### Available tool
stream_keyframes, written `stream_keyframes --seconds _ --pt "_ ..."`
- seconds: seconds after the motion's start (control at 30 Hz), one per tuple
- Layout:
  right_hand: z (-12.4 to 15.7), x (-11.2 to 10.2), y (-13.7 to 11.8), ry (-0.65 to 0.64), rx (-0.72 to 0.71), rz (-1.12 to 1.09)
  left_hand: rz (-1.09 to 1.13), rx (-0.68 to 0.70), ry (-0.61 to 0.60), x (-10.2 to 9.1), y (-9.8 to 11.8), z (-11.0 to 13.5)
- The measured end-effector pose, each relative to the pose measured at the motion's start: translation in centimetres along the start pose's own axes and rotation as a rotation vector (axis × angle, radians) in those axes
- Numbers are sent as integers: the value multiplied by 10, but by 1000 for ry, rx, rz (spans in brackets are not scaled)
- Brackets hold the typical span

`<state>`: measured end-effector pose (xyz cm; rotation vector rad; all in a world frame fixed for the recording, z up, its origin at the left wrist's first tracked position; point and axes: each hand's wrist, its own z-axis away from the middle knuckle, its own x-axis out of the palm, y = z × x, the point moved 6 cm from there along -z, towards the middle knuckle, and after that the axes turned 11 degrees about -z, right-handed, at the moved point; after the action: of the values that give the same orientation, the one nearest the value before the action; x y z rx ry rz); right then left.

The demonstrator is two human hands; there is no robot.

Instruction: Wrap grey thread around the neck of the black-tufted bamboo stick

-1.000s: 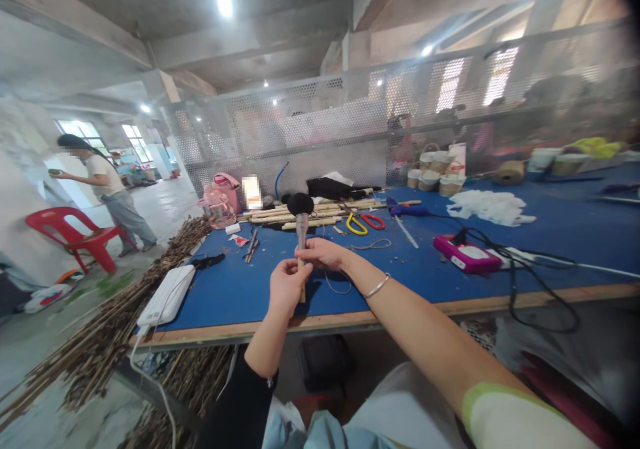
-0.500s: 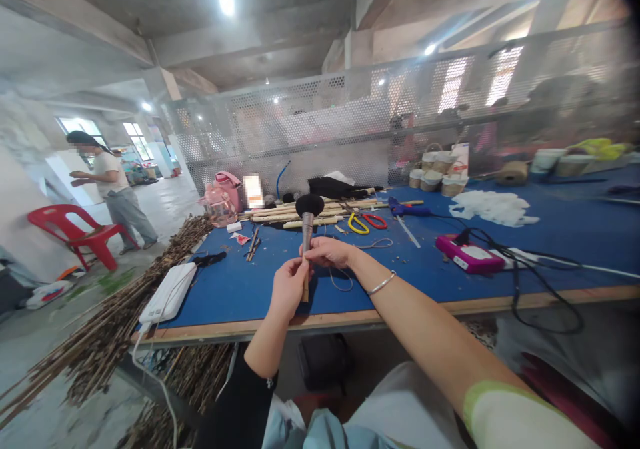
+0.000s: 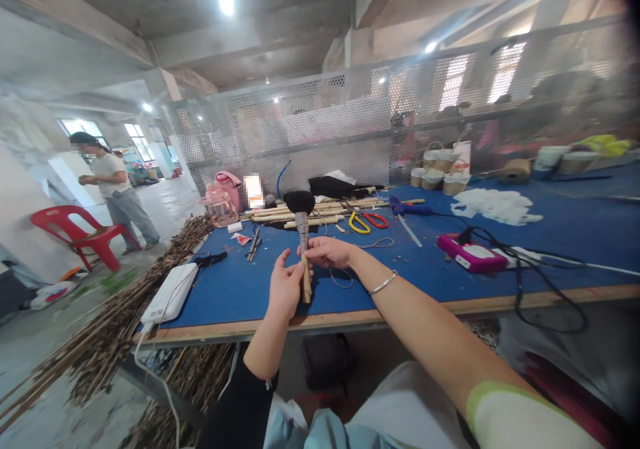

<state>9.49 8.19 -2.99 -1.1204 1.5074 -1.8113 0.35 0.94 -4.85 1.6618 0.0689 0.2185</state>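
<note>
A stick with a round black head (image 3: 299,202) stands almost upright over the front of the table, its neck wrapped in grey (image 3: 302,226). Around its bare wooden lower end (image 3: 307,288) my left hand (image 3: 287,282) is closed, thumb against the wood and one finger lifted away. My right hand (image 3: 327,252) pinches the stick just above, at the lower end of the wrapping. A thin cord (image 3: 343,282) loops on the table under my right hand; whether my fingers hold its end is hidden.
Scissors with yellow and red handles (image 3: 367,221), pale sticks (image 3: 320,212) and a blue glue gun (image 3: 410,208) lie behind my hands. At right are a purple box (image 3: 470,254) with black cables and white fluff (image 3: 495,207). A white power bank (image 3: 170,292) lies left. A person (image 3: 113,176) stands beyond.
The stick's black head has tipped to the left, and the stick has turned slightly. One finger of my left hand has lifted off. My right hand has stayed nearly in place.
</note>
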Motion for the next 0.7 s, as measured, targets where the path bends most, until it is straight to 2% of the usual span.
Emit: stream_keyframes --seconds 0.17,0.27,0.4,0.57,0.7 --pt "-3 1 0 11 -47 50 -112 47 54 0 3 1" --pt "-3 2 -2 27 -73 57 -103 55 90 -2 5 0" --pt "-1 2 -5 45 -88 35 -45 18 63 -2 4 1" --pt "-2 0 0 15 -33 0 27 -1 -4 2 3 3" --pt "-3 -2 -1 41 -64 32 -77 27 30 1 3 2"
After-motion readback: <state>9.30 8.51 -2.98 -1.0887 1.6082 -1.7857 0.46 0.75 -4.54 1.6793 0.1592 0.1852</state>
